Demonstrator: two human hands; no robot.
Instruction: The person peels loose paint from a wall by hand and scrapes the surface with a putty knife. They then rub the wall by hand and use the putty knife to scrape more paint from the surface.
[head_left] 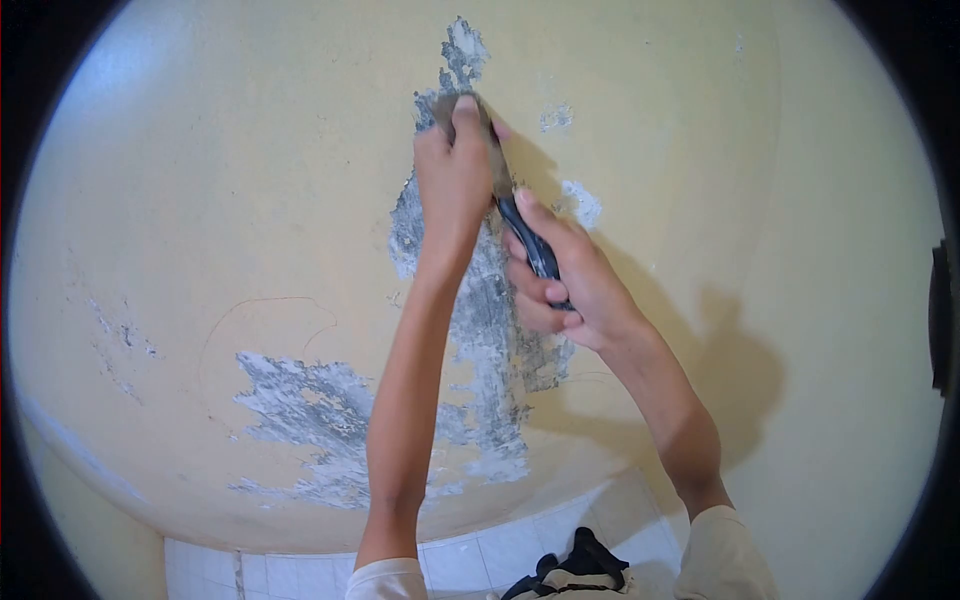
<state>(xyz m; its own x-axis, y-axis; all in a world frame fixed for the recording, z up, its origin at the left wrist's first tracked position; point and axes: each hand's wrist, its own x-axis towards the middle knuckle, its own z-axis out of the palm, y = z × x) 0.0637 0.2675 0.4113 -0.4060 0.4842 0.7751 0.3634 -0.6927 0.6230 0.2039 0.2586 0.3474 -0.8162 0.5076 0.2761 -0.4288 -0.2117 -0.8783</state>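
Both my arms reach up to a yellow painted wall (200, 180). My right hand (565, 285) is closed around the dark handle of a scraper (530, 240). My left hand (455, 175) presses flat on the scraper's metal blade (497, 165), fingertips at its top edge, holding it against the wall. The blade lies over a long vertical strip of bare grey plaster (490, 330) where the paint has come off.
More bare grey patches show at lower left (300, 410) and above the blade (462, 55), with small chips to the right (583, 203). White floor tiles (470, 560) lie below, and a dark and pale bundle (575, 575) sits at the bottom edge.
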